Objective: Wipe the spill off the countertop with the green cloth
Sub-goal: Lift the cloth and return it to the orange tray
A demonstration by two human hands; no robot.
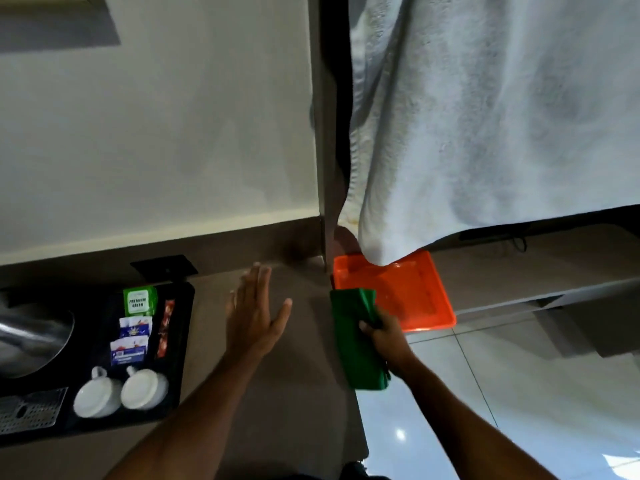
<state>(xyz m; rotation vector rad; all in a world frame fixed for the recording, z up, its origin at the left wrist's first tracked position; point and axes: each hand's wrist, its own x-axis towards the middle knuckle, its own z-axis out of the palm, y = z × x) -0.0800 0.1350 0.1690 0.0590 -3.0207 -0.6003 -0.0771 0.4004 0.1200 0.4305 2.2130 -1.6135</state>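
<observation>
My right hand (382, 336) grips a folded green cloth (356, 344) at the right edge of the brown countertop (304, 375); the cloth hangs partly over that edge. My left hand (254, 313) is flat and spread, fingers apart, over the middle of the countertop and holds nothing. I cannot make out a spill on the brown surface.
An orange tray (419, 292) lies just right of the cloth, below counter level. A white towel (485, 126) hangs above it. At left a black tray (180, 341) holds two upturned white cups (119, 391), sachets (133, 336) and a metal kettle (31, 337). Glossy floor tiles at right.
</observation>
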